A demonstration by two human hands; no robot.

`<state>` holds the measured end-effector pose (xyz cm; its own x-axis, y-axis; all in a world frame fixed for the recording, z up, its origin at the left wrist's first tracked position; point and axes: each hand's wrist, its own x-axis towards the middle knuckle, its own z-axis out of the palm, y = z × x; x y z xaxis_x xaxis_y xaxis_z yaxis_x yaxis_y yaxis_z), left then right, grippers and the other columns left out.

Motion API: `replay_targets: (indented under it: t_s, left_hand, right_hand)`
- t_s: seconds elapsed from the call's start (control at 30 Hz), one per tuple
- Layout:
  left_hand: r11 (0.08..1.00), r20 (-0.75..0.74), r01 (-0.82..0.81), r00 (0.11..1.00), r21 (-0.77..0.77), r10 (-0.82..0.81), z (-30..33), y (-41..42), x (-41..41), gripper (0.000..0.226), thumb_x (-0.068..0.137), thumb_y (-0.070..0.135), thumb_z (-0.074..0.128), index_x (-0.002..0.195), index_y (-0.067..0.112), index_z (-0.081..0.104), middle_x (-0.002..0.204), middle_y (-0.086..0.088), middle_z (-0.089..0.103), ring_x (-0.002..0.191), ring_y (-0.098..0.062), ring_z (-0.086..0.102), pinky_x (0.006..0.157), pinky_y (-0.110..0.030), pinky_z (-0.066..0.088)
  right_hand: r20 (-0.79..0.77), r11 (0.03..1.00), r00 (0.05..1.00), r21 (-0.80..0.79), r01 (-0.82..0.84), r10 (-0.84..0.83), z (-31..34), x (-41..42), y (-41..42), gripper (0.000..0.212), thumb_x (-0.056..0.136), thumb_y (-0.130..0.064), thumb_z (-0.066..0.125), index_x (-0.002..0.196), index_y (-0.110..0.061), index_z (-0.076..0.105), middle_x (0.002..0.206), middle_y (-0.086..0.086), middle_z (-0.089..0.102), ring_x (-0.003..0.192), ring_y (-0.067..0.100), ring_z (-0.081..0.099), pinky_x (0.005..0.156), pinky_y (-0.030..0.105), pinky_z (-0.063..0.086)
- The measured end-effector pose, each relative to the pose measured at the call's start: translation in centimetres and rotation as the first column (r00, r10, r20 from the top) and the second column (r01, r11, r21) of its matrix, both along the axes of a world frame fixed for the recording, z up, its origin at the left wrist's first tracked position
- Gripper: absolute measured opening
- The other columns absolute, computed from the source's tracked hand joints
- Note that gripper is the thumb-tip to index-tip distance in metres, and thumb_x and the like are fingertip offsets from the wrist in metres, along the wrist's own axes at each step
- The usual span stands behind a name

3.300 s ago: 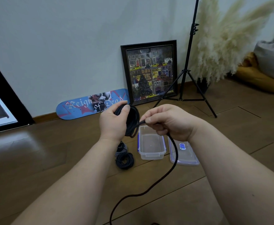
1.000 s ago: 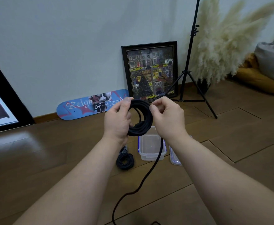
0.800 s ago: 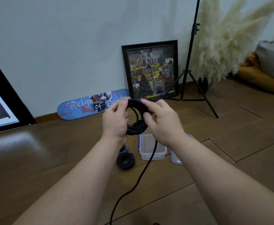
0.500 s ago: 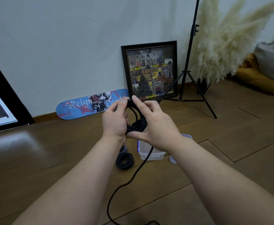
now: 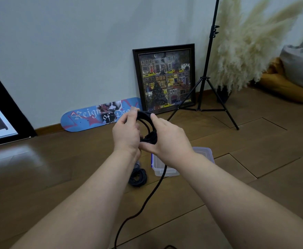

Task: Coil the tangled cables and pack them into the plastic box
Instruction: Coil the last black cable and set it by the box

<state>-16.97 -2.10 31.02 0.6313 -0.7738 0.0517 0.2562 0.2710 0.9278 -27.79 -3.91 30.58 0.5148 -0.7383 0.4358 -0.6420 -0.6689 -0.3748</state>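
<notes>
Floor view, task approx half done: our plastic box (image 5: pixel 165 172) sits open w/ nothing visible inside; finished coils (image 5: pixel 137 177) lie beside it. Left hand (image 5: pixel 126 135) & right hand (image 5: pixel 170 141) grip the black cable (image 5: pixel 147 123), tail trailing down uncoiled.

Right hand (image 5: pixel 170 139) now wraps coil (image 5: pixel 147 126) — covering it.

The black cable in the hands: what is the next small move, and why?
Probably draw up the next stretch of the loose tail and lay one more loop onto the coil. The left hand and right hand both grip the coil, yet a long tail hangs to the floor, so it seems not ready for the plastic box.
</notes>
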Motion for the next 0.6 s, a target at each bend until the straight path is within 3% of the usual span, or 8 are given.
replay_targets:
  t_s: [0.07, 0.17, 0.23, 0.3, 0.43, 0.5, 0.6]
  left_hand:
    - [1.0, -0.023, 0.008, 1.0, -0.002, -0.008, 0.1, 0.1, 0.1, 0.02, 0.097, 0.031, 0.059, 0.083, 0.019, 0.069, 0.051, 0.007, 0.03, 0.045, -0.008, 0.023, 0.047, -0.024, 0.022]
    - [0.999, -0.034, 0.031, 0.999, -0.02, -0.032, 0.4, 0.2, 0.8, 0.018, 0.096, 0.03, 0.06, 0.085, 0.019, 0.069, 0.055, 0.004, 0.03, 0.046, -0.008, 0.023, 0.052, -0.027, 0.019]
    - [0.999, -0.05, 0.044, 0.998, -0.025, -0.046, 0.5, 0.3, 0.9, 0.017, 0.095, 0.028, 0.061, 0.083, 0.02, 0.069, 0.053, 0.005, 0.031, 0.045, -0.008, 0.024, 0.053, -0.028, 0.019]
    - [0.997, -0.032, 0.068, 0.997, -0.025, -0.069, 0.5, 0.4, 0.5, 0.018, 0.096, 0.027, 0.06, 0.082, 0.02, 0.069, 0.05, 0.008, 0.032, 0.044, -0.007, 0.024, 0.053, -0.028, 0.018]
    - [0.996, 0.025, 0.084, 0.996, -0.036, -0.084, 0.5, 0.7, 0.1, 0.016, 0.097, 0.024, 0.058, 0.087, 0.019, 0.069, 0.047, 0.011, 0.032, 0.043, -0.006, 0.024, 0.051, -0.027, 0.02]
    - [0.996, 0.043, 0.08, 0.996, -0.05, -0.077, 0.5, 0.8, 0.2, 0.015, 0.097, 0.025, 0.058, 0.087, 0.018, 0.069, 0.048, 0.01, 0.033, 0.044, -0.006, 0.024, 0.052, -0.027, 0.021]
    - [0.996, 0.052, 0.071, 0.996, -0.049, -0.069, 0.4, 0.7, 0.2, 0.023, 0.098, 0.032, 0.056, 0.085, 0.019, 0.069, 0.05, 0.007, 0.03, 0.043, -0.007, 0.023, 0.052, -0.027, 0.021]
  right_hand:
    - [0.199, 0.99, 0.979, 0.121, -0.07, 0.045, 0.4, -1.0, -0.2, 0.068, 0.079, -0.052, 0.071, 0.137, -0.026, 0.046, 0.119, -0.002, 0.065, 0.106, 0.02, 0.062, 0.09, 0.037, 0.05]
    - [0.471, 0.967, 0.882, 0.238, -0.085, -0.038, 0.6, -1.8, -0.6, 0.031, 0.09, -0.035, 0.065, 0.119, -0.025, 0.059, 0.103, -0.007, 0.069, 0.088, 0.018, 0.067, 0.083, 0.042, 0.054]
    - [0.448, 0.983, 0.889, 0.184, 0.011, -0.094, 0.7, -2.2, -1.0, 0.01, 0.093, -0.03, 0.062, 0.1, -0.023, 0.065, 0.085, -0.015, 0.064, 0.078, 0.012, 0.063, 0.078, 0.039, 0.053]
    - [0.384, 0.987, 0.916, 0.146, 0.063, -0.116, 0.8, -2.3, -1.2, 0.01, 0.093, -0.032, 0.063, 0.089, -0.023, 0.065, 0.077, -0.016, 0.057, 0.074, 0.009, 0.056, 0.073, 0.032, 0.05]
    - [0.361, 0.985, 0.922, 0.142, 0.097, -0.142, 0.6, -2.1, -1.3, 0.015, 0.092, -0.033, 0.064, 0.085, -0.019, 0.065, 0.069, -0.013, 0.056, 0.066, 0.005, 0.051, 0.06, 0.021, 0.038]
    - [0.395, 0.986, 0.907, 0.135, 0.097, -0.144, 0.9, -1.9, -1.3, 0.012, 0.093, -0.028, 0.063, 0.086, -0.018, 0.065, 0.062, -0.016, 0.051, 0.059, 0.001, 0.049, 0.055, 0.012, 0.033]
    - [0.458, 0.979, 0.872, 0.176, 0.104, -0.175, 1.4, -1.8, -1.4, 0.011, 0.092, -0.023, 0.062, 0.082, -0.019, 0.064, 0.059, -0.016, 0.049, 0.057, -0.002, 0.047, 0.053, 0.008, 0.032]
